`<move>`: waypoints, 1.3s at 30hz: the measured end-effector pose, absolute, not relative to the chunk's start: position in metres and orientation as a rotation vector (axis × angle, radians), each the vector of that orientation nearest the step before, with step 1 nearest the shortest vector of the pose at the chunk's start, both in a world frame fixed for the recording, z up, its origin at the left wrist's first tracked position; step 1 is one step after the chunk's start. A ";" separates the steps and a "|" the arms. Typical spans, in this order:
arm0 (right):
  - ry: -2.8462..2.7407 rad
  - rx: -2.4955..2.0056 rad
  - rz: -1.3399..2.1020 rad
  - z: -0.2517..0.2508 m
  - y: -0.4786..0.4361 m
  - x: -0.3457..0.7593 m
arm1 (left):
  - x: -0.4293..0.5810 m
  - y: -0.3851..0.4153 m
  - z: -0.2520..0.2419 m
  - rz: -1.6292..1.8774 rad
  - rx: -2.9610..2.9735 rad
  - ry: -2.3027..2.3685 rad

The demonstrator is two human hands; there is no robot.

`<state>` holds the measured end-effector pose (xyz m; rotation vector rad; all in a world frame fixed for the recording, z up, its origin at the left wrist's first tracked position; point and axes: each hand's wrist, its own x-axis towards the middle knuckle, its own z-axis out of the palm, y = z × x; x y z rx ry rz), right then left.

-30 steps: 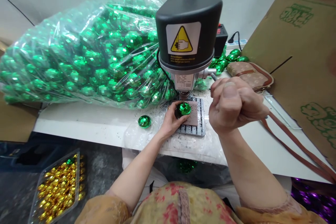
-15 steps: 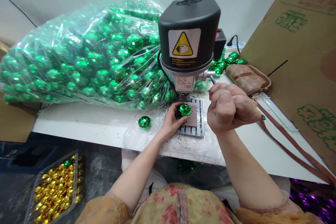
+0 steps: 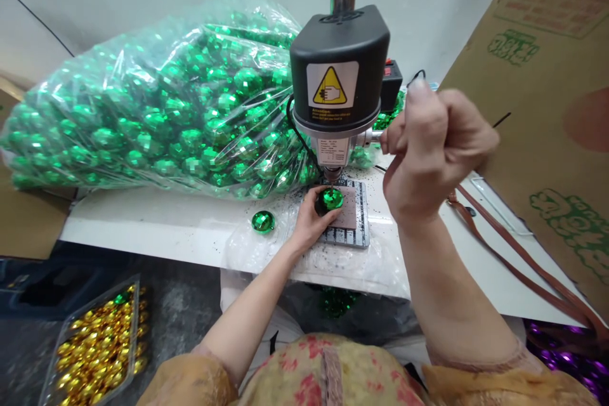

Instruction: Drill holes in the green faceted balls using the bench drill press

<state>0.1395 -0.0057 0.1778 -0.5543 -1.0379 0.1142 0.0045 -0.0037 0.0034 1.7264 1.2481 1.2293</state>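
Head view: steady the faceted green ball [image 3: 332, 198] under the drill chuck [image 3: 333, 173], pinched at its sides in the left hand [image 3: 311, 221], and, with the right hand [image 3: 435, 143] curled round the lever [image 3: 375, 137], feed evenly.

Faceted green bauble [image 3: 332, 201] — beneath drill press [image 3: 339, 115]

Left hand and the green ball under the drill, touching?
Touching. The head view shows the left hand holding the green ball, its thumb against the ball's near edge.
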 end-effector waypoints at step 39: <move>-1.046 -0.624 0.072 0.187 -0.004 0.141 | -0.080 -0.045 0.029 1.271 1.435 1.445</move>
